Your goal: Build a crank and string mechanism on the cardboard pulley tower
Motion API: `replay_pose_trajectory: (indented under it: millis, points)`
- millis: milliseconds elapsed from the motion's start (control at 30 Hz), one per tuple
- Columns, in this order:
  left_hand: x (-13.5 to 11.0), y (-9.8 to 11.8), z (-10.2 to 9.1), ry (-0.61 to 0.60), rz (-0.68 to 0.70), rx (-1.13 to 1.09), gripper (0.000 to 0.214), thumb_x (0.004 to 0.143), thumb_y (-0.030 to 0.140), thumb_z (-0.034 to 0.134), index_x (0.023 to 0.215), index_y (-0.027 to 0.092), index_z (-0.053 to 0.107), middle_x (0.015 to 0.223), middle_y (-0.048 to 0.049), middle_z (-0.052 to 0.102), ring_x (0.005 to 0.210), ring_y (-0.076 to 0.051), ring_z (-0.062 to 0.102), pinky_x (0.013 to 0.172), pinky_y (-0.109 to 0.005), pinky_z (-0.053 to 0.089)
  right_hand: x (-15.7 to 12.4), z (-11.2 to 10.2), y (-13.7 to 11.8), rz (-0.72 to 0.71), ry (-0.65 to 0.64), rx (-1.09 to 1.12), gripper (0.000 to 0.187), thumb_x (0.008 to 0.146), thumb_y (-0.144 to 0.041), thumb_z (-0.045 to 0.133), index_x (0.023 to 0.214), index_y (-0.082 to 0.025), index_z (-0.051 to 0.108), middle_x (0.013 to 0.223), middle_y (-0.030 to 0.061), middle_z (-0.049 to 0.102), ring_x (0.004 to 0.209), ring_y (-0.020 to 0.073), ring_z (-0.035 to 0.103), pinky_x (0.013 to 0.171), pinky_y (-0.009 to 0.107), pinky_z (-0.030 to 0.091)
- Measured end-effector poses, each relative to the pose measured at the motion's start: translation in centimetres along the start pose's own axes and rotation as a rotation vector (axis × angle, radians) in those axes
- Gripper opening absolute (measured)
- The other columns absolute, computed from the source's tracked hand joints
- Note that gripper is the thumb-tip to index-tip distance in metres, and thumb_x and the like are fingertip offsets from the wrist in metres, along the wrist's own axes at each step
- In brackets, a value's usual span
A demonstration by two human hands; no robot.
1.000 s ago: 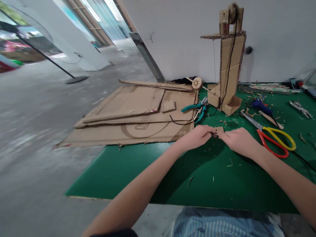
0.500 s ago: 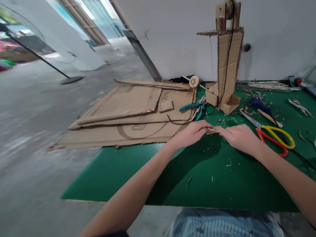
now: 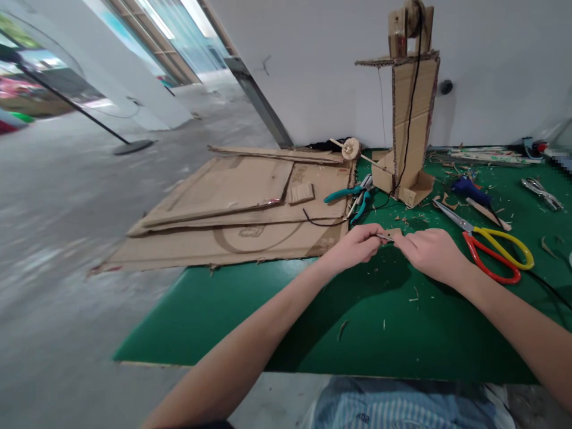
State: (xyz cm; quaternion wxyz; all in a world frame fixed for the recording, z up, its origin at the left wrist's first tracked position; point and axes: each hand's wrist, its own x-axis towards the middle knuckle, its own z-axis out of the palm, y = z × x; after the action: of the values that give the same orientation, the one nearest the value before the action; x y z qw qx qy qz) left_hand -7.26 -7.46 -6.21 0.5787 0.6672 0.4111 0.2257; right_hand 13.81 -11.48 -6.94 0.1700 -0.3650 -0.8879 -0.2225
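Note:
Between my two hands is a small cardboard piece (image 3: 394, 232) with a thin, shiny strip along its near edge, too small to make out. My left hand (image 3: 357, 245) pinches its left end with the fingers curled. At its right end, my right hand (image 3: 429, 253) is closed with thumb and fingers on the same piece. Just beyond my left hand lie teal-handled pliers (image 3: 344, 194). To the right of my right hand, scissors (image 3: 473, 229) with one red and one yellow handle rest partly apart on the green table (image 3: 214, 322).
Behind my hands stands a cardboard tower (image 3: 412, 119) with a black cord and a wheel on top. Flat cardboard sheets (image 3: 201, 190) overhang the table's left side. A blue tool (image 3: 469, 187), a bundled white cable (image 3: 541, 193) and scattered scraps lie on the right.
Both hands have shifted slightly, and the cardboard piece between them is tilted a little differently and more covered by the fingers. The tools and tower stay where they were.

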Motion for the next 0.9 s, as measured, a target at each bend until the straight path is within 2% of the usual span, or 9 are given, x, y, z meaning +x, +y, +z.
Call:
replay_pose_trajectory:
  millis: [67, 167, 367, 533, 733, 833, 900]
  points:
    - [-0.1, 0.0, 0.1, -0.018, -0.015, -0.135, 0.013, 0.082, 0.029, 0.054, 0.084, 0.016, 0.054, 0.054, 0.0086, 0.033, 0.045, -0.005, 0.026, 0.042, -0.018, 0.019, 0.0, 0.0, 0.0, 0.023, 0.013, 0.015, 0.027, 0.099, -0.012, 0.039, 0.108, -0.013, 0.065, 0.064, 0.0002, 0.063, 0.055, 0.0109, 0.053, 0.053, 0.030, 0.022]
    - [-0.1, -0.2, -0.1, -0.045, 0.025, -0.216, 0.020, 0.084, 0.034, 0.058, 0.089, 0.014, 0.058, 0.053, 0.0090, 0.032, 0.044, -0.004, 0.024, 0.042, -0.018, 0.019, 0.0, 0.1, -0.1, 0.066, 0.038, 0.035, 0.029, 0.102, -0.017, 0.037, 0.104, -0.015, 0.066, 0.060, -0.0007, 0.060, 0.054, 0.0099, 0.051, 0.053, 0.029, 0.021]
    - [-0.1, -0.7, -0.4, -0.078, 0.074, -0.260, 0.027, 0.087, 0.040, 0.060, 0.091, 0.013, 0.062, 0.053, 0.0086, 0.033, 0.045, -0.004, 0.025, 0.041, -0.018, 0.020, -0.1, 0.3, -0.2, 0.078, 0.079, 0.043, 0.029, 0.102, -0.019, 0.037, 0.102, -0.015, 0.066, 0.057, -0.0025, 0.057, 0.051, 0.0091, 0.049, 0.052, 0.028, 0.021]
    - [-0.1, -0.6, -0.2, -0.057, 0.039, -0.295, 0.025, 0.085, 0.037, 0.062, 0.090, 0.013, 0.063, 0.052, 0.0097, 0.029, 0.044, -0.003, 0.022, 0.041, -0.018, 0.018, -0.1, 0.5, -0.2, 0.108, 0.049, 0.083, 0.030, 0.102, -0.021, 0.037, 0.101, -0.015, 0.066, 0.056, -0.0021, 0.058, 0.050, 0.0094, 0.049, 0.051, 0.028, 0.019]
    - [-0.2, -0.3, -0.1, -0.044, 0.070, -0.303, 0.022, 0.083, 0.035, 0.063, 0.087, 0.013, 0.064, 0.051, 0.0095, 0.030, 0.044, -0.003, 0.022, 0.042, -0.018, 0.018, -0.3, 0.8, -0.4, 0.144, 0.058, 0.131, 0.032, 0.102, -0.021, 0.035, 0.100, -0.015, 0.066, 0.057, -0.0009, 0.061, 0.050, 0.0097, 0.049, 0.051, 0.028, 0.018]
    - [-0.2, -0.4, -0.1, -0.023, 0.066, -0.302, 0.019, 0.082, 0.033, 0.062, 0.083, 0.014, 0.062, 0.050, 0.0097, 0.030, 0.043, -0.003, 0.022, 0.042, -0.018, 0.018, -0.2, 0.8, -0.8, 0.209, 0.016, 0.248, 0.034, 0.102, -0.023, 0.034, 0.102, -0.015, 0.067, 0.062, 0.0016, 0.065, 0.051, 0.0106, 0.051, 0.051, 0.028, 0.020]
    - [-0.1, -0.7, -0.1, -0.010, 0.083, -0.282, 0.016, 0.083, 0.031, 0.060, 0.082, 0.015, 0.061, 0.050, 0.0098, 0.030, 0.043, -0.003, 0.023, 0.042, -0.018, 0.019, 0.0, 0.8, -1.1, 0.289, -0.022, 0.421, 0.034, 0.101, -0.025, 0.035, 0.106, -0.015, 0.067, 0.069, 0.0036, 0.069, 0.054, 0.0117, 0.054, 0.052, 0.027, 0.022]
